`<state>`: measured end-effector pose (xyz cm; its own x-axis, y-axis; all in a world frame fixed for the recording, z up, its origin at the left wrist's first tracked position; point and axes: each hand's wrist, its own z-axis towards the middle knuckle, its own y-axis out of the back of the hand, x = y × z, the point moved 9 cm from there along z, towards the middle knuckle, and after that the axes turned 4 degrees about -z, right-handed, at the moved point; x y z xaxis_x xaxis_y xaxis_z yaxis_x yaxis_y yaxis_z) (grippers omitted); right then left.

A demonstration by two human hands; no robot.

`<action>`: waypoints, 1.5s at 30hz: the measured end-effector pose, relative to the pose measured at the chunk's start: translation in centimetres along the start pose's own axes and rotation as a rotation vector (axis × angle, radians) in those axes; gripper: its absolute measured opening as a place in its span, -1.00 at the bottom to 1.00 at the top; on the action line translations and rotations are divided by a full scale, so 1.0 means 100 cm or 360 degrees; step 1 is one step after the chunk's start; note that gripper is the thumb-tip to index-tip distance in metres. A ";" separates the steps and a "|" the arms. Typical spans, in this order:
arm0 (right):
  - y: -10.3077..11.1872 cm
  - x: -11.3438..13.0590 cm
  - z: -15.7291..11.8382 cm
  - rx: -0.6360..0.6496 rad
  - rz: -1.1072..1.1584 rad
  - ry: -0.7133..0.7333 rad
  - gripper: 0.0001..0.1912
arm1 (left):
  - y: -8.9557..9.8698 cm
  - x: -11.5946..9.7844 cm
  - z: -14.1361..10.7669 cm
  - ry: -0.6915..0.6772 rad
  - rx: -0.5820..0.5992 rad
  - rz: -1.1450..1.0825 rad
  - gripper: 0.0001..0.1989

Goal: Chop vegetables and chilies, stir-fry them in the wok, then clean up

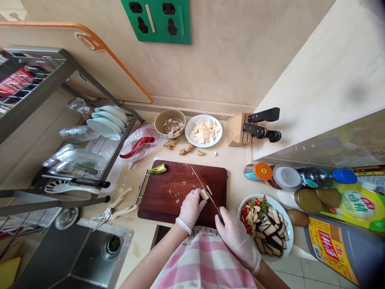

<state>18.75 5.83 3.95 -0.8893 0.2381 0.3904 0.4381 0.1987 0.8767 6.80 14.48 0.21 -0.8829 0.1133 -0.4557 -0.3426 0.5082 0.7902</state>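
My left hand [191, 208], in a clear glove, presses a pale vegetable piece [204, 194] onto the dark wooden cutting board [171, 196]. Its exact kind is hard to tell; it looks like peeled ginger. My right hand [236, 235], gloved too, is closed round the handle of a kitchen knife [208, 193]. The blade stands on edge against the piece's right side and points up and left. A cut slice [208, 190] lies just beyond the blade. Half a green pepper [158, 169] rests at the board's far left corner, and small pale scraps are scattered mid-board.
Behind the board stand a strainer basket [157, 120], a plate of pale slices [218, 138], ginger roots [187, 148] and a knife block [236, 130]. A plate [289, 241] of chopped vegetables, jars and bottles are right; scissors [110, 211], sink [90, 257] and dish rack [120, 148] left.
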 end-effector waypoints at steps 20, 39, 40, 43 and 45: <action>0.002 -0.001 0.015 -0.0004 0.0046 0.0007 -0.78 | 0.009 0.001 -0.005 0.0046 -0.0064 0.0142 -0.61; -0.001 0.003 0.015 0.0103 -0.0005 0.0021 -0.81 | 0.007 -0.006 -0.003 -0.0080 0.0001 0.0433 -0.79; -0.004 0.003 0.017 0.0116 -0.0003 0.0011 -0.82 | 0.006 -0.005 -0.003 -0.0077 0.0001 0.0442 -0.79; -0.012 0.003 0.024 0.0134 0.0003 -0.0009 -0.85 | 0.005 -0.005 -0.002 -0.0088 -0.0012 0.0456 -0.79; -0.012 0.005 0.025 0.0120 0.0022 0.0010 -0.85 | 0.005 -0.004 -0.002 -0.0096 -0.0024 0.0451 -0.78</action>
<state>18.12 8.11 2.41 -0.8839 0.2352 0.4041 0.4586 0.2668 0.8477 6.93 14.49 0.88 -0.9236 0.2999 -0.2388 -0.0899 0.4362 0.8954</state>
